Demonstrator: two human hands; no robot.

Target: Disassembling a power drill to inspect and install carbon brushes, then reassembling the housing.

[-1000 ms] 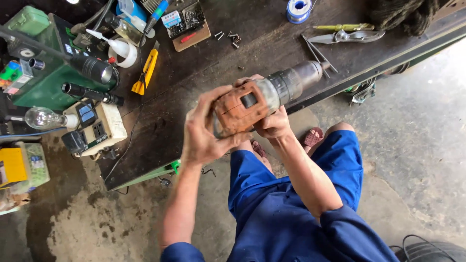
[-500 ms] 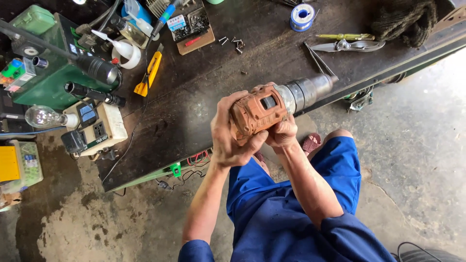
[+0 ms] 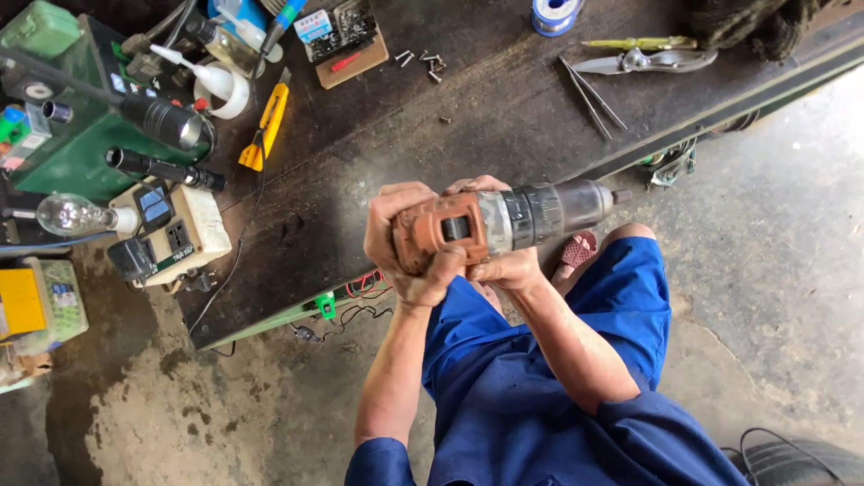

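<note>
An orange power drill (image 3: 447, 229) with a grey metal chuck (image 3: 558, 209) is held over the edge of a dark workbench (image 3: 468, 126), its chuck pointing right. My left hand (image 3: 402, 236) wraps the orange rear housing from the left. My right hand (image 3: 506, 266) grips the body from below, near the middle. Both hands press on the drill. My blue trousers (image 3: 549, 378) lie below it.
On the bench lie a yellow utility knife (image 3: 266, 126), loose screws (image 3: 423, 59), metal snips (image 3: 643, 60), two thin rods (image 3: 589, 94), a tape roll (image 3: 555, 13) and a white power strip (image 3: 171, 232). A light bulb (image 3: 74, 215), flashlight (image 3: 160, 120) and green box (image 3: 45, 99) crowd the left. Concrete floor lies right.
The drill has swung from tilted up-right to nearly level and moved right and lower in view. My hands have shifted with it, still gripping the body.
</note>
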